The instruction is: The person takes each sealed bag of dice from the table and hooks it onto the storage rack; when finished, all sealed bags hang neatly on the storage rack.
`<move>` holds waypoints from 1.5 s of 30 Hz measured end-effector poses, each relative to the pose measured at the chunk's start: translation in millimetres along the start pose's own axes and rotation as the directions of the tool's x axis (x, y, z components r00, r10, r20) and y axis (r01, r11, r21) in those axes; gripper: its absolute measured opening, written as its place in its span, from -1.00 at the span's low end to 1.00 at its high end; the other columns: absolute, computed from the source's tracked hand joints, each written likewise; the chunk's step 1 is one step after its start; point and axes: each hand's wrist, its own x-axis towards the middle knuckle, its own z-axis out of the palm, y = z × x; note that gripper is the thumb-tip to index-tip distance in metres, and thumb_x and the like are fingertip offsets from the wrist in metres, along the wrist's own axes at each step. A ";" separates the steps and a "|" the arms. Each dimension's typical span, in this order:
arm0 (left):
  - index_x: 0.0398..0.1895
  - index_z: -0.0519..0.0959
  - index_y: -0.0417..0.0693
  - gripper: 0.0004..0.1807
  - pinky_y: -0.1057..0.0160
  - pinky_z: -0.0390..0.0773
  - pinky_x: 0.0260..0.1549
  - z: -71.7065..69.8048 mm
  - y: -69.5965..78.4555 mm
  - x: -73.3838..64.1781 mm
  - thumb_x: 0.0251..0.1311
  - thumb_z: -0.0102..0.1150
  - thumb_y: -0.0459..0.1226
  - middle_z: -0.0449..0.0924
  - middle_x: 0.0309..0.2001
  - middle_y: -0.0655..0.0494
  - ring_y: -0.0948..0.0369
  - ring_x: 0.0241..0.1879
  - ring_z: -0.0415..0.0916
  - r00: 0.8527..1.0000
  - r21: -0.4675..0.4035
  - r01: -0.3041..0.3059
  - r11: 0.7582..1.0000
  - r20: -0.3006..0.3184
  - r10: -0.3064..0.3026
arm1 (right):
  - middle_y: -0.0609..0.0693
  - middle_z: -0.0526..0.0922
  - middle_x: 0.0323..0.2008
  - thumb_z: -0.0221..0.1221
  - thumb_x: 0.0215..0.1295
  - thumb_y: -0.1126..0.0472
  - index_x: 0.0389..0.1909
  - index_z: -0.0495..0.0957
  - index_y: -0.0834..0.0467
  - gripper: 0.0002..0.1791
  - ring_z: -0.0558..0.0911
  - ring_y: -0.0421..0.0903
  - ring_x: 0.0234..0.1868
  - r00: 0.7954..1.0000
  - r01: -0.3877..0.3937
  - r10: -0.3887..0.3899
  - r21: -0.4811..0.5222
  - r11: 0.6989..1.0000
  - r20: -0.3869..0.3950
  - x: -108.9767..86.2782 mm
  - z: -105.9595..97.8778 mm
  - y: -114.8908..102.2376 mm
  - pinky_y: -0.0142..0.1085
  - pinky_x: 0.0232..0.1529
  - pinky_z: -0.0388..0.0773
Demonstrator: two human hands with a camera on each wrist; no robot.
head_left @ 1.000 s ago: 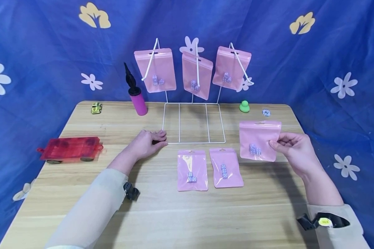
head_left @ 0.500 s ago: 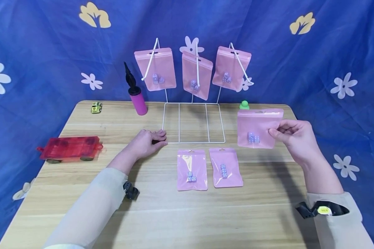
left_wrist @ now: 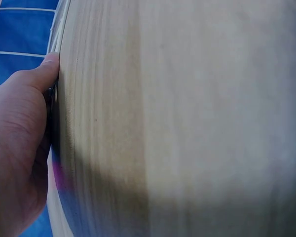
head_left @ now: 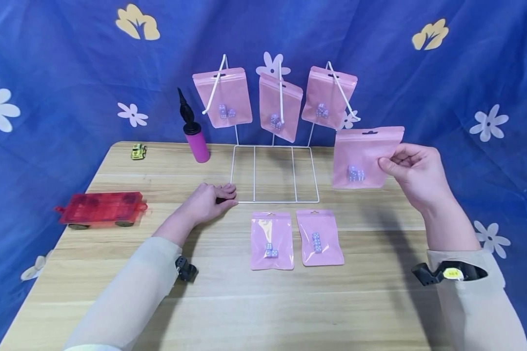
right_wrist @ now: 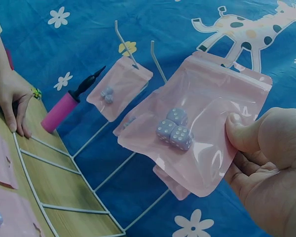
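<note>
My right hand (head_left: 419,178) pinches a pink zip bag (head_left: 364,148) by its right side, thumb in front. Through the clear front in the right wrist view, several pale purple dice (right_wrist: 175,131) show in the bag. The bag is raised to the right of a white wire display rack (head_left: 274,201). My left hand (head_left: 202,204) holds the front left corner of the rack's base between thumb and fingers. Three similar bags hang on the rack's hooks: a left bag (head_left: 234,92), a middle bag (head_left: 268,97) and a right bag (head_left: 338,92).
Two more pink bags, a left one (head_left: 263,263) and a right one (head_left: 329,258), lie in front of the rack. Left of it stand a magenta pump (head_left: 197,146), a toy car (head_left: 138,151) and a red toy wagon (head_left: 103,209). A blue curtain (head_left: 70,63) hangs behind.
My right hand has lifted the pink bag up and away from me, toward the height of the hooks. The bag now covers the green duck. My left hand stays at the rack's corner.
</note>
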 end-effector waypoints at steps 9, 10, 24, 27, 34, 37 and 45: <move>0.14 0.73 -0.18 -0.63 -0.08 0.27 0.50 -1.4 5.0 -1.4 0.40 0.42 -0.15 0.59 0.30 -0.05 -0.02 0.38 0.47 1.000 0.002 0.008 1.000 0.004 -0.008 | 0.11 0.78 -0.40 0.27 0.24 0.72 -0.27 0.71 0.52 -0.86 0.71 -0.15 -0.39 1.000 -0.009 0.010 0.098 0.995 -0.006 16.6 11.1 4.2 -0.42 -0.31 0.70; 0.14 0.73 -0.18 -0.63 -0.08 0.26 0.50 -1.4 5.1 -1.7 0.40 0.42 -0.15 0.59 0.30 -0.05 -0.02 0.38 0.47 1.000 0.002 0.008 1.000 0.004 -0.008 | 0.12 0.78 -0.40 0.27 0.24 0.72 -0.27 0.71 0.51 -0.86 0.71 -0.14 -0.39 1.000 -0.014 0.015 0.109 0.994 -0.008 18.1 11.8 4.9 -0.41 -0.30 0.70; 0.14 0.73 -0.19 -0.63 -0.05 0.29 0.49 -0.9 3.8 -0.9 0.40 0.42 -0.16 0.58 0.31 -0.05 -0.03 0.39 0.46 1.000 -0.007 0.012 1.000 0.004 -0.012 | 0.10 0.79 -0.40 0.30 0.26 0.67 -0.30 0.73 0.46 -0.88 0.71 -0.15 -0.40 0.998 -0.054 0.056 0.141 0.988 -0.009 35.4 15.9 16.1 -0.42 -0.32 0.70; 0.13 0.73 -0.20 -0.63 -0.03 0.32 0.48 -0.9 4.1 -0.9 0.39 0.43 -0.17 0.59 0.29 -0.06 -0.01 0.38 0.48 1.000 -0.006 0.003 1.000 -0.002 -0.003 | 0.10 0.79 -0.40 0.34 0.24 0.64 -0.29 0.74 0.44 -0.90 0.72 -0.15 -0.39 0.998 -0.060 0.063 0.136 0.989 -0.017 37.7 15.9 18.0 -0.42 -0.32 0.70; 0.12 0.73 -0.22 -0.64 -0.03 0.34 0.46 -1.7 5.4 -1.7 0.38 0.44 -0.19 0.61 0.28 -0.08 -0.03 0.37 0.49 1.000 -0.014 0.002 1.000 -0.011 -0.002 | 0.07 0.78 -0.42 0.35 0.26 0.60 -0.31 0.74 0.41 -0.91 0.65 -0.18 -0.45 0.996 -0.085 0.088 0.115 0.990 -0.021 44.9 17.5 22.9 -0.47 -0.45 0.59; 0.13 0.73 -0.22 -0.64 -0.03 0.34 0.46 -1.6 5.4 -1.5 0.39 0.43 -0.19 0.60 0.28 -0.07 -0.02 0.37 0.48 1.000 -0.011 0.003 1.000 -0.009 -0.003 | 0.06 0.78 -0.42 0.35 0.28 0.59 -0.32 0.74 0.39 -0.92 0.61 -0.19 -0.48 0.995 -0.095 0.098 0.093 0.991 -0.028 48.3 18.4 25.2 -0.47 -0.50 0.53; 0.14 0.73 -0.20 -0.63 -0.04 0.31 0.48 -1.5 5.6 -1.2 0.39 0.43 -0.17 0.59 0.30 -0.05 0.00 0.38 0.48 1.000 -0.005 0.008 1.000 -0.001 -0.008 | 0.05 0.78 -0.40 0.38 0.29 0.52 -0.27 0.76 0.36 -0.95 0.62 -0.18 -0.46 0.988 -0.138 0.143 0.079 0.987 -0.063 56.1 20.3 31.3 -0.46 -0.47 0.56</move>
